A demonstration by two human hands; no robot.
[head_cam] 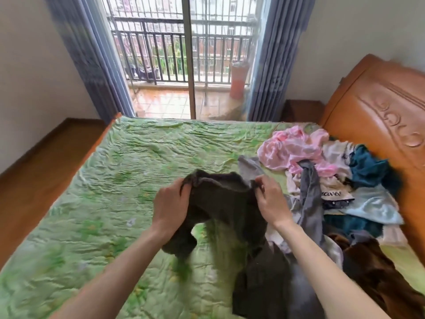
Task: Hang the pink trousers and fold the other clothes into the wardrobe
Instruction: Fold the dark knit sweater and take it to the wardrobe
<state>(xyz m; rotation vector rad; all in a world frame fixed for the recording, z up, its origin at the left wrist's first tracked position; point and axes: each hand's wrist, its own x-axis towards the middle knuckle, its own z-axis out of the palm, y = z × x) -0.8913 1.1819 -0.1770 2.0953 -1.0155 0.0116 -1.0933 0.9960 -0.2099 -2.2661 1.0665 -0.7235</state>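
Pinching a dark grey garment [220, 203] by its top edge, my left hand [172, 203] and right hand [271, 201] are both clamped on it above the green bedspread [103, 169]. Just right lies the clothes pile [345, 203]; the pink trousers [296, 150] sit at its far end, apart from my grip.

both forearms are bare to the frame's edge, no sleeves showing. the left hand [171, 204] and right hand [271, 200] carry no rings, watch or gloves.
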